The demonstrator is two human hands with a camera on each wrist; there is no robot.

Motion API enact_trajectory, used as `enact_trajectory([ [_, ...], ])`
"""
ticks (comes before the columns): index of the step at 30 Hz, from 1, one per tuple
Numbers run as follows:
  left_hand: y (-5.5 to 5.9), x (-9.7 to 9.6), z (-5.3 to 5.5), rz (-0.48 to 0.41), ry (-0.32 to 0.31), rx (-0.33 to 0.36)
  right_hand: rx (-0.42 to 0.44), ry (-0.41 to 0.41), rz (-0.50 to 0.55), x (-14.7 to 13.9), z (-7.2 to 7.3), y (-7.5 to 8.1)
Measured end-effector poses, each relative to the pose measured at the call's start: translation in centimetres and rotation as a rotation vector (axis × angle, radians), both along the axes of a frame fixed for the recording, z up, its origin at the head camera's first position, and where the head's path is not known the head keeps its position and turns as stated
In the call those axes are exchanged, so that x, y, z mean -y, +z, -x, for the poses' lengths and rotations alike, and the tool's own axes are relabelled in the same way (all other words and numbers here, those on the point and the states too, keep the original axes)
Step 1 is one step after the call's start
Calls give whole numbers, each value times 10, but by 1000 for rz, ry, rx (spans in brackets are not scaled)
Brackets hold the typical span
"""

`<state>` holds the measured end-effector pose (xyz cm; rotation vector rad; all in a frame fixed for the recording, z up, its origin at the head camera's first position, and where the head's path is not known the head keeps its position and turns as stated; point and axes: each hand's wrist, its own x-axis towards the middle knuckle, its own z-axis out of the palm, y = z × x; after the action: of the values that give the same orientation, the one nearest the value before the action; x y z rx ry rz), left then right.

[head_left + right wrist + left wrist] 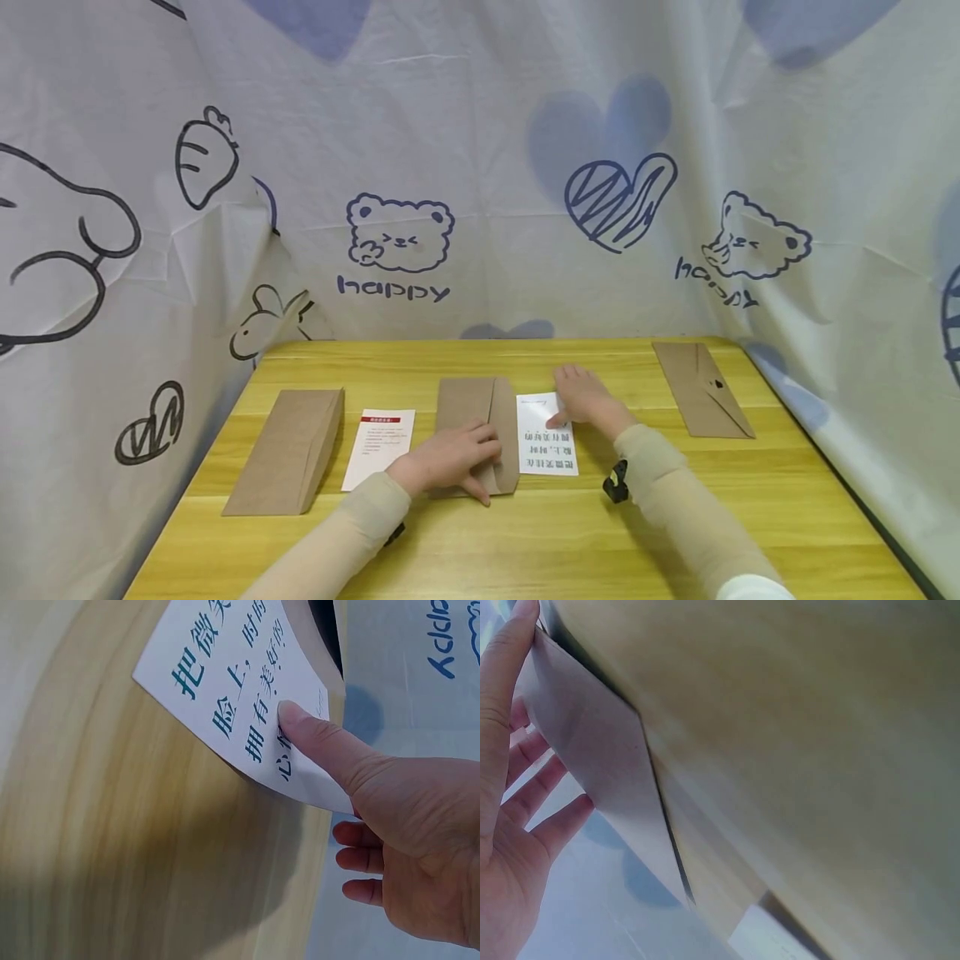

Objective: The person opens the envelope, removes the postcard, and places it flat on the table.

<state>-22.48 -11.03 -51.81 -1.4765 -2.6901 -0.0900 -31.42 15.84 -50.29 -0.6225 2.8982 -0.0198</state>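
In the head view my left hand (pixel 453 457) rests on a brown paper envelope (pixel 463 400) in the middle of the table, thumb at its near edge. The left wrist view has the same envelope (pixel 592 735) against spread fingertips. My right hand (pixel 588 396) pinches a white printed card (pixel 547 458) at its far right edge. In the right wrist view the thumb lies on the card's printed face (pixel 247 697), and the index finger is hidden behind it. The card looks slightly bent there. It sits right beside the envelope.
Another brown envelope (pixel 281 454) lies at the left, with a white card with a red band (pixel 381 446) beside it. At the far right is a third envelope (pixel 697 387) with a dark spot. A printed curtain (pixel 480 167) surrounds the wooden table (pixel 525 550).
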Motion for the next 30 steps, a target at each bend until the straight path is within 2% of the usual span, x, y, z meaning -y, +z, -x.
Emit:
enact_trajectory([
  [8,0,1,0,-27,-9,13,-29,19,-15,-21,-3,0],
  [13,-1,1,2,-25,-14,19,-10,3,-14,-29,-4,0],
  [18,-2,1,3,-20,-16,40,-4,-6,1,-32,-4,0],
  [25,-1,2,1,-19,-14,58,-20,21,21,-31,1,-11],
  [30,-2,3,1,-22,-15,88,-3,16,44,-31,1,-12],
])
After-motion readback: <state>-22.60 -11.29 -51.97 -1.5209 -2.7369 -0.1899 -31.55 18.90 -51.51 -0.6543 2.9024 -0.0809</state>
